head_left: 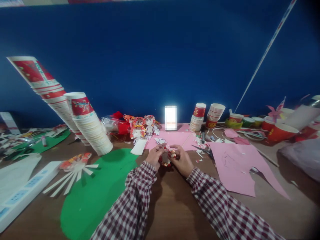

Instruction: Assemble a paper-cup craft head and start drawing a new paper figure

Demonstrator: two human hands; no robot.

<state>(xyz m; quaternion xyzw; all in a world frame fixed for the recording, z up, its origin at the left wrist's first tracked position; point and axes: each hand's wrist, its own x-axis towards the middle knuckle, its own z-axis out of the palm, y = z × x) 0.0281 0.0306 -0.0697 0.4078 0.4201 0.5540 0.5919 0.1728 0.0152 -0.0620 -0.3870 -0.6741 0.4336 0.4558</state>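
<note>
- A small red-and-white paper craft piece (pixel 166 159) is held between both hands above the wooden table (pixel 175 206).
- The left hand (pixel 154 156) is closed on its left side.
- The right hand (pixel 182 160) is pinched on its right side (fingers curled).
- A green paper sheet (pixel 100 190) lies to the left, a pink sheet (pixel 237 166) to the right.

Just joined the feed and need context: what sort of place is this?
Probably a paper-craft worktable: stacked red-and-white paper cups, cut pink paper sheets, scissors among scraps, and both hands holding a small paper-cup figure.
</note>
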